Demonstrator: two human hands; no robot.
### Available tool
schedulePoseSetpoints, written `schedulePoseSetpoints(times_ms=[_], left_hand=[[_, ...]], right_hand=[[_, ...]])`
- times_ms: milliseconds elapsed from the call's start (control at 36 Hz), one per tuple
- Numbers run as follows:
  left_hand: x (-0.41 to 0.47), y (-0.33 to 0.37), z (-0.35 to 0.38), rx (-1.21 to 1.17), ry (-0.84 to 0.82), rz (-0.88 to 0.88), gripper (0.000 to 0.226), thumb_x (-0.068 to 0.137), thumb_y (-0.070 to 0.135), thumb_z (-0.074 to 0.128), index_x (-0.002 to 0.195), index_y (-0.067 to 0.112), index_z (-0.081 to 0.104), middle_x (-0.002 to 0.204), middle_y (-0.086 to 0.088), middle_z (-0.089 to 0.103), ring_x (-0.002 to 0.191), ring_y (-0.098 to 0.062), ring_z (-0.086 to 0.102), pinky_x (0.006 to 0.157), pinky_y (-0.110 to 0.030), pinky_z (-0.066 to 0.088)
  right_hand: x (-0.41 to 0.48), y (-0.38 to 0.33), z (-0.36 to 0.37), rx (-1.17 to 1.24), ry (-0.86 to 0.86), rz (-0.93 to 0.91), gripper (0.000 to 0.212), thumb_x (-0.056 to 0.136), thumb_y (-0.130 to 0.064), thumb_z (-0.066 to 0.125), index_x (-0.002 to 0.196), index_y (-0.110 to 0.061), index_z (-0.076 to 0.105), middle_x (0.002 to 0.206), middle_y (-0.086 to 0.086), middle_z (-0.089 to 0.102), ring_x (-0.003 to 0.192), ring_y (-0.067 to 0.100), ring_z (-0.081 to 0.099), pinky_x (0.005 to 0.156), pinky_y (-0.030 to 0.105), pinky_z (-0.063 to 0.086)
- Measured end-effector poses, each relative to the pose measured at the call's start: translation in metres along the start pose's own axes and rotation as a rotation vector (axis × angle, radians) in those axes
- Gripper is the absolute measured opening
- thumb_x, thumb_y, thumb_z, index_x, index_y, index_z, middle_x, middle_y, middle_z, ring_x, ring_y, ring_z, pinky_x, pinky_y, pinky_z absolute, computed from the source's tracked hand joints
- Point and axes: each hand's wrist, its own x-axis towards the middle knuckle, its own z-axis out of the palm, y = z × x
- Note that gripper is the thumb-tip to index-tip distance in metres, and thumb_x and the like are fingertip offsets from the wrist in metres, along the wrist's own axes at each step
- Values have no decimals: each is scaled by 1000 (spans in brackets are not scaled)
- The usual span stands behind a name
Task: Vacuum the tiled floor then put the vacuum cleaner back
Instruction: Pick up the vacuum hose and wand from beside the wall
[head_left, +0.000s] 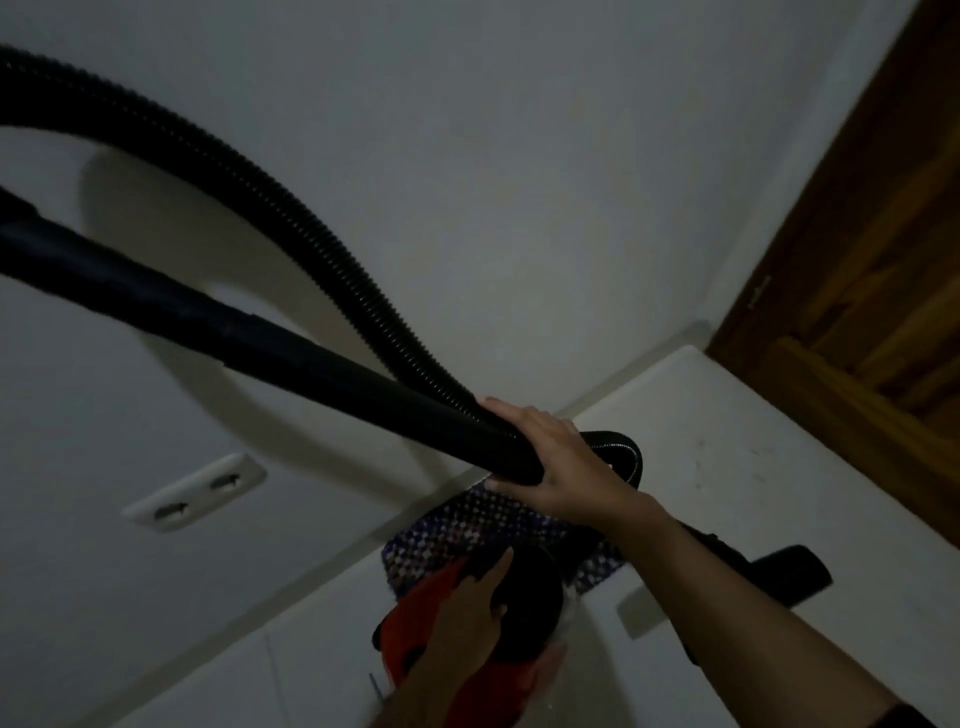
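Note:
The red and black vacuum cleaner body (426, 618) stands on the white tiled floor (727, 467) at the bottom centre, close to the wall. My left hand (467, 608) lies on top of it, fingers curled around its black round part. My right hand (550, 462) grips the black rigid tube (234, 322), which slants up to the left edge. The ribbed black hose (311, 228) arcs from the upper left down to the same hand. A black floor nozzle (789, 571) lies on the tiles behind my right forearm.
A dark patterned mat (488, 525) lies under the vacuum by the white wall (519, 182). A white double wall socket (197, 493) sits low on the left. A brown wooden door (872, 260) stands to the right. The room is dim.

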Motion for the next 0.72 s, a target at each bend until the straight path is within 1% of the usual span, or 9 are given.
schedulePoseSetpoints(times_ms=[56, 167, 222, 278, 333, 361, 472, 556, 722], left_hand=[[-23, -4, -7, 34, -34, 22, 66, 98, 15, 44, 150, 38, 10, 74, 0, 44, 52, -7, 33, 51, -18, 27], [-71, -10, -13, 97, -43, 88, 64, 98, 16, 42, 150, 37, 10, 73, 4, 44, 57, -7, 38, 52, -18, 29], [-90, -14, -15, 128, -24, 137, 65, 97, 16, 43, 149, 37, 11, 90, 2, 54, 72, -13, 48, 61, -20, 37], [-105, -21, -14, 126, 18, 188, 64, 96, 14, 45, 148, 36, 14, 117, -5, 59, 96, -18, 57, 80, -25, 46], [-124, -31, -10, 130, 32, 223, 62, 96, 12, 45, 150, 29, 20, 138, -6, 50, 121, -20, 51, 99, -26, 41], [-135, -36, -7, 135, 29, 239, 60, 96, 13, 44, 150, 27, 21, 141, -5, 48, 125, -21, 48, 102, -26, 39], [-162, -70, 12, 127, -23, 277, 62, 95, 16, 46, 149, 31, 19, 140, -8, 49, 126, -23, 47, 102, -31, 39], [-174, -96, 28, 122, -60, 268, 64, 95, 13, 49, 149, 31, 20, 142, -6, 48, 129, -22, 46, 105, -33, 39], [-184, -165, 72, 160, -81, 292, 66, 95, 15, 51, 149, 34, 20, 140, -6, 49, 128, -20, 46, 108, -37, 41]], right_hand=[[-16, -26, 1, -39, 49, 8, 77, 86, -45, 65, 143, -50, 13, 114, -3, 52, 104, 8, 44, 89, 26, 30], [-50, -76, 11, -93, 116, 50, 77, 83, -52, 58, 142, -54, 9, 110, 0, 54, 103, 14, 50, 88, 25, 27], [-67, -99, 20, -123, 133, 53, 76, 82, -53, 55, 140, -56, 6, 115, 3, 55, 107, 18, 51, 93, 28, 30], [-82, -117, 28, -125, 155, 86, 76, 81, -54, 54, 139, -56, 6, 116, 3, 55, 108, 18, 50, 94, 31, 32], [-99, -132, 39, -135, 182, 110, 76, 80, -53, 53, 140, -55, 7, 112, 2, 54, 105, 15, 49, 91, 30, 30], [-108, -138, 46, -139, 193, 117, 76, 80, -53, 55, 140, -54, 7, 110, 1, 54, 103, 14, 48, 90, 29, 29], [-143, -155, 84, -150, 237, 139, 78, 82, -50, 59, 143, -51, 9, 105, 1, 54, 99, 15, 49, 87, 32, 33], [-172, -163, 116, -150, 276, 146, 75, 82, -50, 56, 144, -47, 12, 108, 3, 56, 102, 20, 52, 91, 39, 39], [-211, -160, 195, -155, 328, 135, 74, 83, -48, 58, 143, -46, 14, 110, 4, 57, 101, 20, 54, 91, 42, 40]])
